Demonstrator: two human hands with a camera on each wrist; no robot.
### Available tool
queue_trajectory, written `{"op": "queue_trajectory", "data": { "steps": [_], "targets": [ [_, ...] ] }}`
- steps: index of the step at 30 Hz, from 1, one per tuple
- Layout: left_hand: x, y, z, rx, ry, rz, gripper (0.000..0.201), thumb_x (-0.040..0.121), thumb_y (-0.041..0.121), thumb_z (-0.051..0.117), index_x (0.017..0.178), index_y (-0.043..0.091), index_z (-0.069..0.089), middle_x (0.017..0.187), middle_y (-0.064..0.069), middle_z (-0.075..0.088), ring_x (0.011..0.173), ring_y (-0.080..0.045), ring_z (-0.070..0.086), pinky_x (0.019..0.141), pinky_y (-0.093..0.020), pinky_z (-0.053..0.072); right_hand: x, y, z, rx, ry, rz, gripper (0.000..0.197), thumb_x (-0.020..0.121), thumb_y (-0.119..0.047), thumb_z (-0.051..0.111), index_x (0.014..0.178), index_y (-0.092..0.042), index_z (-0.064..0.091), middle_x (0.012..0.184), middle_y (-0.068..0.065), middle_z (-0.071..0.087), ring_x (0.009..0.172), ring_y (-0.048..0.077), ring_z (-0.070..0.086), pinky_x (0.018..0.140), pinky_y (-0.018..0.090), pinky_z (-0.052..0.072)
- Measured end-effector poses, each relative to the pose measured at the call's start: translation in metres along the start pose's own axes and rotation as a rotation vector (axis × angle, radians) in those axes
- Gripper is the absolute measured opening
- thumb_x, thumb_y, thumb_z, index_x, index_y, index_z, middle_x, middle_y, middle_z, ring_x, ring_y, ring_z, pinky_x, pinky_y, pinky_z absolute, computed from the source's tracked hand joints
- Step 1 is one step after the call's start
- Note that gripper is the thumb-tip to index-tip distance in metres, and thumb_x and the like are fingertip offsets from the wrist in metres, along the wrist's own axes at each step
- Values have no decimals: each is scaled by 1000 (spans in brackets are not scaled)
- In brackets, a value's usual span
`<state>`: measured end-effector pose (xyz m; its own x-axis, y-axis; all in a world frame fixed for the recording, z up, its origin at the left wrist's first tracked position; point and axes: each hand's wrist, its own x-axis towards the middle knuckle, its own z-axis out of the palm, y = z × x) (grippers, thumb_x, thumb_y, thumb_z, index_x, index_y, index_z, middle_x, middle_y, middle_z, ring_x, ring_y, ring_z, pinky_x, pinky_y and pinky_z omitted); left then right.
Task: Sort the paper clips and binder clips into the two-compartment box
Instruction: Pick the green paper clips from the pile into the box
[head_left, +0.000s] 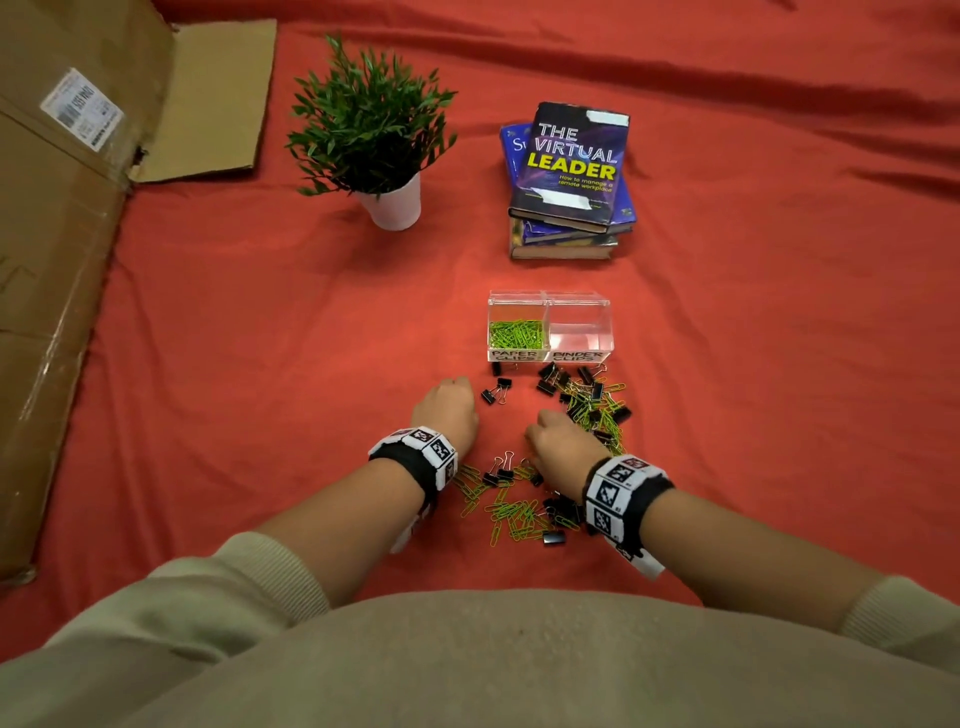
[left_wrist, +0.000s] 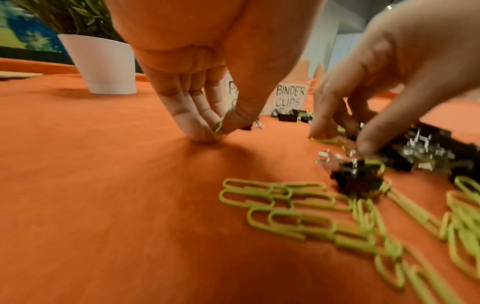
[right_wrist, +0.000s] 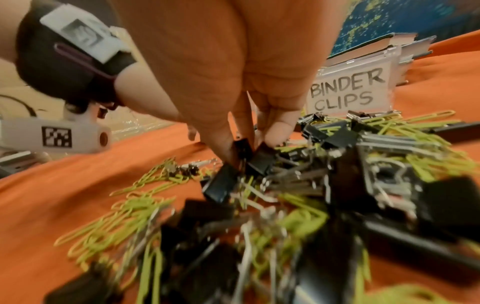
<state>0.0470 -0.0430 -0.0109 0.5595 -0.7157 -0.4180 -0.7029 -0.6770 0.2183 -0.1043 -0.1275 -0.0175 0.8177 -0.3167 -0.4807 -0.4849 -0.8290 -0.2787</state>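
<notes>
Head view: two-compartment box (head_left: 550, 325) holds green paper clips (head_left: 516, 333) in its left half, right half bare; mixed pile (head_left: 592, 410) lies just before it. Potted plant (head_left: 371, 130) and books (head_left: 569, 176) sit well behind.
Left wrist view: left hand (left_wrist: 207, 86) pinches a paper clip (left_wrist: 217, 128) at the cloth; it may slip.
Right wrist view: right hand (right_wrist: 246, 86) pinches a binder clip (right_wrist: 242, 147) in the tangle; snagged green clips could ride along into the wrong half

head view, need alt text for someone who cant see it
Two hands, left and right, reach into loose green paper clips and black binder clips on a red cloth. Beyond them a clear box holds paper clips in its left half; the right half looks empty. Behind stand a plant and books.
</notes>
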Motion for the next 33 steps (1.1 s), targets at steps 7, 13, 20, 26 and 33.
{"op": "queue_trajectory", "data": {
  "steps": [7, 13, 20, 26, 33],
  "targets": [
    [14, 20, -41, -272, 193, 29, 22, 87, 13, 55, 108, 13, 58, 110, -6, 60, 95, -26, 60, 80, -36, 50, -4, 4, 8, -33, -17, -5, 20, 90, -5, 48, 107, 0, 57, 107, 14, 55, 104, 30, 51, 88, 40, 49],
    [52, 53, -71, -264, 218, 161, 21, 90, 11, 52, 109, 11, 59, 112, -4, 57, 98, -21, 59, 82, -32, 50, -2, -2, -3, -144, -23, -37, 26, 92, -13, 47, 113, 0, 54, 116, 15, 57, 111, 31, 49, 93, 41, 44],
    [42, 37, -55, -209, 196, 295, 29, 88, 14, 55, 117, 16, 57, 122, 0, 58, 107, -20, 58, 85, -34, 49, 20, 11, -57, 364, 198, 136, 11, 82, -16, 55, 82, -10, 64, 79, 8, 68, 73, 23, 61, 72, 35, 53],
    [-5, 9, -23, -169, 3, 281, 15, 88, 20, 54, 100, 16, 62, 102, -4, 62, 93, -22, 60, 73, -30, 46, 65, 16, -109, 358, 273, 179, 14, 83, -12, 55, 82, -2, 64, 81, 16, 69, 77, 29, 65, 73, 40, 56],
    [-48, -5, 24, -67, -164, 288, 28, 84, 35, 62, 99, 12, 55, 104, -7, 61, 94, -26, 59, 74, -34, 47, 75, 12, -105, 154, 299, 134, 27, 88, -16, 56, 109, 0, 62, 112, 18, 61, 112, 32, 52, 99, 42, 46]
  ]
}}
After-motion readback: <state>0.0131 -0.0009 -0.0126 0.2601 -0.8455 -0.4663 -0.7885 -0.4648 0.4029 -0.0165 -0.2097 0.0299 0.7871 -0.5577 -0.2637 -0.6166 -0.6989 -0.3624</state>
